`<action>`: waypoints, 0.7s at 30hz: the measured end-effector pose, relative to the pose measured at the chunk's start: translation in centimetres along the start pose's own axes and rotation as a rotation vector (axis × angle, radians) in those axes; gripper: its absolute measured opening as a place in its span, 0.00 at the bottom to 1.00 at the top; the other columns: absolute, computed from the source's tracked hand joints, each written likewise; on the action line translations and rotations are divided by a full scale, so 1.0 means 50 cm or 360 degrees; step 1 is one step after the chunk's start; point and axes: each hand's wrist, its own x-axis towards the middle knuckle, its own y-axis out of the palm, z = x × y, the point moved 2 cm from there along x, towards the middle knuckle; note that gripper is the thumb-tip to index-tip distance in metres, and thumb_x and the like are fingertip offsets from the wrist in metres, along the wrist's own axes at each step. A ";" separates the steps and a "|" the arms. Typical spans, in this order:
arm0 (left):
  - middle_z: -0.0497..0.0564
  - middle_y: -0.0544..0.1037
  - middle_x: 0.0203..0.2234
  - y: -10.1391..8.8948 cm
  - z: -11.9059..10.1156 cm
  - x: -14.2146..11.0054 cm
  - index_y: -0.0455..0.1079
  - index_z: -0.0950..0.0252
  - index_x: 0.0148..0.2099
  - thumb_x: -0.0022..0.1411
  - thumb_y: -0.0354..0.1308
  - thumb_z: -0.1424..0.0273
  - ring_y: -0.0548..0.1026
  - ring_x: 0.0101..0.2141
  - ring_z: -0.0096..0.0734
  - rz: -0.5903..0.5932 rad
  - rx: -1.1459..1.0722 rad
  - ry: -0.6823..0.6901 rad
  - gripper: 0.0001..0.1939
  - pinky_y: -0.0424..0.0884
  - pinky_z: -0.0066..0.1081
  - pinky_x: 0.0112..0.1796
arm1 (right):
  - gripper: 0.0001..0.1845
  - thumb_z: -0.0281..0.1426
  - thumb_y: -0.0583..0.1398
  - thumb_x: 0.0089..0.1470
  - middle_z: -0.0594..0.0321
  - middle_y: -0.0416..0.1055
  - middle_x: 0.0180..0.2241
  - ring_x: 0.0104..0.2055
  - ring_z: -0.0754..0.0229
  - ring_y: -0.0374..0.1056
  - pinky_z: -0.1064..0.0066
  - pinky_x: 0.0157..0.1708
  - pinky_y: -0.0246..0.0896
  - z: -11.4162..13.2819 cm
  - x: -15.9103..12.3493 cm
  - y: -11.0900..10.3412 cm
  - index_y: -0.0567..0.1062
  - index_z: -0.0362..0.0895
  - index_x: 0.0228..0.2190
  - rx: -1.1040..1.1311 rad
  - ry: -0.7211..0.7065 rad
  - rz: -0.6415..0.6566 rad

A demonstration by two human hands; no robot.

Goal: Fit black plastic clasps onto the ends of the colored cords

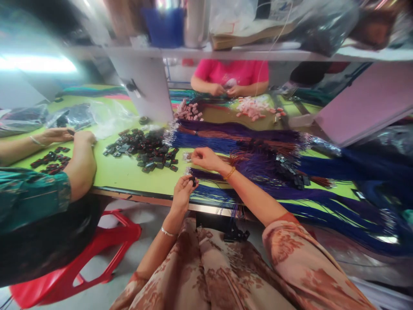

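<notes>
In the head view, the left hand (182,191) is pinching a black block (192,181) near the front edge of the bench (105,175), its fingers closing around the sides, presumably to leave one end exposed. The right hand (204,158) is hovering just beyond, fingers drawn narrow beside the wire tips (186,157); whether they are holding a wire, one cannot tell. The wires (206,142) are lying in bundles, tips pointing left, while the pile (145,146) of blocks is sitting leftward, probably for easy picking.
</notes>
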 end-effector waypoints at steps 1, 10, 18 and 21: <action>0.49 0.76 0.33 -0.001 0.000 0.001 0.67 0.65 0.42 0.51 0.65 0.68 0.76 0.36 0.27 0.0005 0.0000 -0.0008 0.16 0.70 0.39 0.48 | 0.06 0.29 0.56 0.44 0.68 0.65 0.22 0.24 0.69 0.56 0.77 0.26 0.49 0.002 -0.018 0.002 0.71 0.39 0.24 0.0009 -0.0013 0.0001; 0.48 0.75 0.34 -0.003 0.001 0.007 0.67 0.63 0.42 0.52 0.65 0.68 0.76 0.38 0.29 0.0046 -0.0021 -0.0037 0.15 0.70 0.41 0.49 | 0.05 0.29 0.59 0.45 0.70 0.62 0.18 0.21 0.70 0.52 0.77 0.23 0.45 -0.003 -0.129 0.026 0.70 0.40 0.22 -0.0087 0.0068 0.0042; 0.48 0.74 0.34 0.001 -0.004 0.003 0.65 0.63 0.42 0.52 0.65 0.66 0.75 0.38 0.27 0.0074 0.0002 -0.0029 0.16 0.70 0.39 0.49 | 0.05 0.30 0.59 0.45 0.70 0.63 0.19 0.21 0.69 0.54 0.77 0.23 0.45 -0.016 -0.132 0.043 0.71 0.40 0.22 -0.0054 0.0123 0.0036; 0.48 0.74 0.34 0.003 -0.007 0.002 0.65 0.63 0.42 0.52 0.65 0.66 0.75 0.38 0.28 0.0068 0.0016 -0.0025 0.16 0.70 0.38 0.48 | 0.04 0.29 0.59 0.45 0.70 0.64 0.19 0.22 0.69 0.55 0.77 0.23 0.44 -0.011 -0.133 0.044 0.72 0.40 0.23 -0.0107 0.0134 0.0023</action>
